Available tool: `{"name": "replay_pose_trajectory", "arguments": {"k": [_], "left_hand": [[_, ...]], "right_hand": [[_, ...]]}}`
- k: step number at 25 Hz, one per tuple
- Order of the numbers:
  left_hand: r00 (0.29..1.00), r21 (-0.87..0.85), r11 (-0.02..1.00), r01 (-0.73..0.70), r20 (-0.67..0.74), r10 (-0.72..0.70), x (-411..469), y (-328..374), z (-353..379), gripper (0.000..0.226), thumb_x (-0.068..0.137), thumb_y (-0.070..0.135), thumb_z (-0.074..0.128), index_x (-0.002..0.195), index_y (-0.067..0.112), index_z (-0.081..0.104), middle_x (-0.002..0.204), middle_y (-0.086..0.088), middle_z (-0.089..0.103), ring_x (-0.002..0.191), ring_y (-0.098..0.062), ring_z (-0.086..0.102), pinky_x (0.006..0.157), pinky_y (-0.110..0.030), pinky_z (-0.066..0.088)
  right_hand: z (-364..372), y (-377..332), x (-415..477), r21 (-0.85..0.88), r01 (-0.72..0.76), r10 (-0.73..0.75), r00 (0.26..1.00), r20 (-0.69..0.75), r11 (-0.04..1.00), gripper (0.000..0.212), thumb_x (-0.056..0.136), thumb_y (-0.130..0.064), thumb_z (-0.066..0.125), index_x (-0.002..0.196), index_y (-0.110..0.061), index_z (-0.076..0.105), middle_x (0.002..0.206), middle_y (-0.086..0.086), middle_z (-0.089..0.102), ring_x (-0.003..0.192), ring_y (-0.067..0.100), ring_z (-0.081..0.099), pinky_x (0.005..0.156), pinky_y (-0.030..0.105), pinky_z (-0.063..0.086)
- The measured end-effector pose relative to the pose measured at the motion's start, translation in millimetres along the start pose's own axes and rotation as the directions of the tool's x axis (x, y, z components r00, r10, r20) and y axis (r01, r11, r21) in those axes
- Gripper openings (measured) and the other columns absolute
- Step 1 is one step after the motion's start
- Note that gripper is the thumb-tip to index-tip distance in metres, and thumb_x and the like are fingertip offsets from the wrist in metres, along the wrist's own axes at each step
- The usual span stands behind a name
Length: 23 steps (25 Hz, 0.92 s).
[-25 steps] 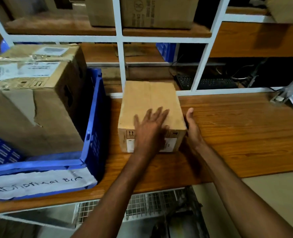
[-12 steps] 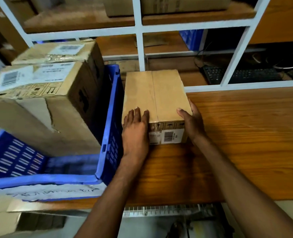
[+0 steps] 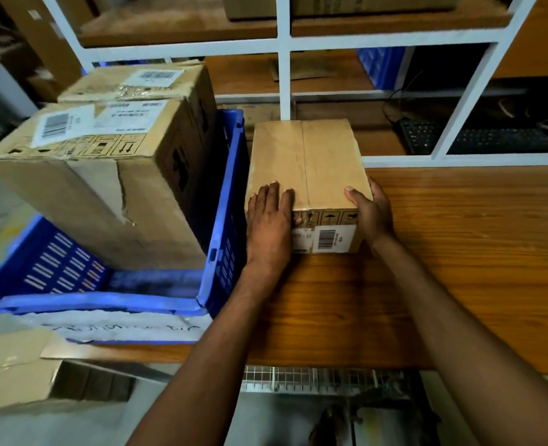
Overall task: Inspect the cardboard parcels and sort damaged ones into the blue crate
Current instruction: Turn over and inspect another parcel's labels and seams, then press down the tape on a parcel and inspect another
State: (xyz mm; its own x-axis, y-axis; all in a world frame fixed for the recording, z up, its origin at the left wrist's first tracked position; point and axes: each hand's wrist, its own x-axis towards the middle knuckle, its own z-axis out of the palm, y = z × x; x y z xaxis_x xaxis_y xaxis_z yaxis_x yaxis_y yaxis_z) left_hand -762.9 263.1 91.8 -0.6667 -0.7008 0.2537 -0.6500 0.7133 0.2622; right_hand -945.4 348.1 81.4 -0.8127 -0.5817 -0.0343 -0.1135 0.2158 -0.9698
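**A:** What lies nearest, at the bottom of the frame?

**B:** A plain cardboard box [image 3: 12, 375] at the lower left. A strip of wire mesh [image 3: 298, 378] runs under the edge of the wooden surface [image 3: 459, 252]. Two bare forearms reach up from the bottom edge.

**A:** And the hands?

**B:** Both are on the small parcel [image 3: 308, 162], which stands on the surface at the centre of the frame. The left hand [image 3: 268, 220] lies flat over its near left corner, fingers straight on the top face. The right hand [image 3: 374, 214] grips the near right corner, with the thumb on top and the fingers round the side.

**A:** Any marks on that parcel?

**B:** A white barcode label [image 3: 325, 238] sits on the near face under a row of handling symbols. A seam runs along the middle of the top. I can see no tear on the faces in view.

**A:** Where is the blue crate [image 3: 224, 204]?

**B:** Just left of the small parcel. Its right wall is beside the left hand, and a handwritten paper strip [image 3: 121, 328] covers its near rim. I cannot read the writing.

**A:** What is inside?

**B:** A large torn parcel [image 3: 83, 201] at centre left, with a jagged rip down its near face. A second parcel [image 3: 131, 86] stands behind it, crumpled along the top edge.

**A:** And farthest back?

**B:** A white shelf frame [image 3: 284, 78] crosses the top of the frame. A dark keyboard [image 3: 478, 140] lies behind it at the right.
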Motion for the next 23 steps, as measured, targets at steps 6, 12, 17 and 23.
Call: {"name": "replay_pose_trajectory", "arguments": {"k": [6,12,17,23], "left_hand": [[0.995,-0.387,0.921,-0.051,-0.103,0.012,-52,23,-54,0.06,0.103,0.022,0.061,0.157,0.024,0.037,0.17,-0.003,0.025,0.157,-0.02,0.019,0.127,-0.04,0.02],[0.914,-0.626,0.751,-0.21,-0.399,-0.077,-166,-17,-146,0.029,0.105,0.024,0.061,0.133,0.019,0.063,0.127,0.007,0.07,0.115,-0.006,0.067,0.096,-0.033,0.056],[0.876,-0.611,0.79,-0.05,-0.408,-0.26,-279,-120,-184,0.021,0.104,0.032,0.064,0.123,0.026,0.067,0.117,0.013,0.073,0.112,-0.006,0.068,0.094,-0.043,0.056],[0.837,-0.504,0.826,0.253,-0.314,-0.448,-388,-252,-217,0.022,0.1,0.043,0.064,0.119,0.034,0.064,0.116,0.019,0.073,0.111,-0.007,0.069,0.087,-0.04,0.058]], "right_hand": [[-14,-18,-88,-0.254,0.008,-0.084,0.953,-0.29,0.967,0.056,0.098,-0.051,0.061,0.145,-0.025,0.048,0.157,0.004,0.037,0.129,0.023,0.049,0.086,0.032,0.046],[17,-65,-222,-0.019,0.347,-0.339,0.904,-0.261,0.938,0.028,0.093,-0.027,0.072,0.119,-0.032,0.062,0.121,-0.015,0.066,0.109,0.002,0.065,0.088,0.034,0.06],[97,-110,-344,0.047,0.534,-0.525,0.842,-0.123,0.844,0.015,0.094,-0.015,0.072,0.108,-0.017,0.07,0.099,-0.014,0.072,0.092,0.002,0.07,0.08,0.02,0.055],[220,-111,-439,0.055,0.573,-0.552,0.755,0.354,0.818,0.006,0.093,-0.015,0.073,0.1,-0.015,0.072,0.09,-0.009,0.074,0.081,0.007,0.069,0.074,0.021,0.056]]}}
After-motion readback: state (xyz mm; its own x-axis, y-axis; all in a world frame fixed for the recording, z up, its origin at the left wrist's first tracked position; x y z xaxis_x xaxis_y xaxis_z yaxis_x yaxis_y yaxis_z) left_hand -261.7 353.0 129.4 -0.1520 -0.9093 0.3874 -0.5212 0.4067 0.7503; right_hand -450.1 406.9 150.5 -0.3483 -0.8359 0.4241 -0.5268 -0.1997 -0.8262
